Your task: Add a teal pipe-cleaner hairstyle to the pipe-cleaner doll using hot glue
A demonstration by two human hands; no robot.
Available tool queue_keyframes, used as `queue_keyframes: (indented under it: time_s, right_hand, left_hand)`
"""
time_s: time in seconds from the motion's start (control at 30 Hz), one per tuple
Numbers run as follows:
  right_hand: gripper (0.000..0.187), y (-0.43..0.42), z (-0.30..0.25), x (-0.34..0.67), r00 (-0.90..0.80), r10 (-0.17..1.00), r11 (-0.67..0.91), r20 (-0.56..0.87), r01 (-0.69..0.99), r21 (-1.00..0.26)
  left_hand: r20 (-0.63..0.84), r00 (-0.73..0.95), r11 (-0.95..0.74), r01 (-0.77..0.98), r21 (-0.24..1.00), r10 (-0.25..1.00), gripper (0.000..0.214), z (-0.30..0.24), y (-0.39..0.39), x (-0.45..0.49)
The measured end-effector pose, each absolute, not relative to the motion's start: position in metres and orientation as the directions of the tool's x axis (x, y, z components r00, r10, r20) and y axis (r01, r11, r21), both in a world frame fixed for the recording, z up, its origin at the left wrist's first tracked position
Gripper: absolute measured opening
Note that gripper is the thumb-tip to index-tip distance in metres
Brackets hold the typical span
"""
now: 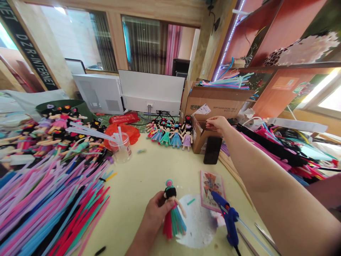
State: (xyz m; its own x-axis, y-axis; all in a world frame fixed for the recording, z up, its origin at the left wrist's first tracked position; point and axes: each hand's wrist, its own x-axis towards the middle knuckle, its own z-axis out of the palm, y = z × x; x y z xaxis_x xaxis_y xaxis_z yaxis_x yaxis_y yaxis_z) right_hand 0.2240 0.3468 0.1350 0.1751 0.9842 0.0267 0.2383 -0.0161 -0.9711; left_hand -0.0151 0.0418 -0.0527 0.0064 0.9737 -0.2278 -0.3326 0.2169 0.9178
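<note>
My left hand [160, 208] is closed around a pipe-cleaner doll [172, 209] with black hair, a pink and teal bun, and a skirt of red, green and blue strands. It holds the doll upright just over the table. My right arm reaches far forward, and my right hand [216, 124] is at the opening of a small cardboard box [204, 133]. Its fingers are pressed together; whatever they hold, if anything, is too small to make out. Just below that hand a black phone [212, 150] leans upright.
A blue glue gun [226, 217] lies right of a glue-marked white patch [195, 229] and a pink-edged card [212, 188]. Finished dolls [169, 134] stand at the back. Loose pipe cleaners [53, 206] cover the left, near a plastic jar [121, 149]. Metal tools [247, 241] lie front right.
</note>
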Motion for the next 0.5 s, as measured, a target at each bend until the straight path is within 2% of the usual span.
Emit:
queue_keyframes:
  time_s: [0.33,0.5]
  right_hand:
    - [0.024,0.357,0.132,0.234,0.244,0.957,0.003,0.154,0.526,-0.851]
    - [0.009,0.355,0.133,0.231,0.211,0.969,0.0,0.128,0.518,-0.855]
  left_hand:
    - [-0.237,-0.018,0.219,-0.317,0.923,0.971,0.045,-0.055,0.043,-0.014]
    - [-0.238,-0.016,0.22,-0.331,0.918,0.971,0.044,-0.052,0.042,-0.013]
